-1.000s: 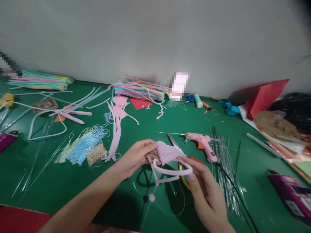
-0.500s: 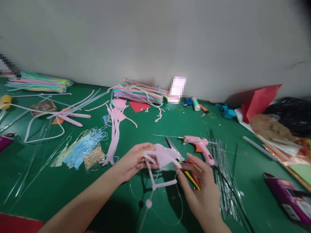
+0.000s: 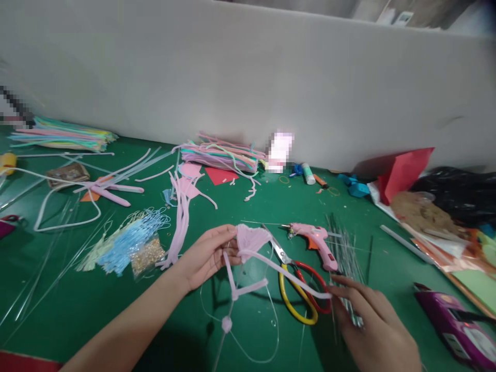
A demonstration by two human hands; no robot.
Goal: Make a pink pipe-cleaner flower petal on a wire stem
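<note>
My left hand (image 3: 207, 254) is closed on a pink pipe-cleaner fan piece (image 3: 251, 240), held just above the green table (image 3: 96, 305). A pink strand (image 3: 294, 279) runs from that piece down to the right. My right hand (image 3: 372, 323) pinches the strand's far end near the scissors (image 3: 300, 289) with yellow and red handles. A thin clear wire with a pink pompom (image 3: 226, 324) hangs below the piece.
A pink glue gun (image 3: 315, 240) lies beyond the scissors, beside a bundle of thin wires (image 3: 344, 253). Pipe-cleaner stacks (image 3: 220, 152) sit by the wall. Blue tassels (image 3: 127, 237), a red paper bag (image 3: 403, 173) and a purple box (image 3: 457, 325) lie around.
My right hand moved right and down, pulling the looped pink strand out straight. The left hand kept hold of the fan piece. The view tilted up a little.
</note>
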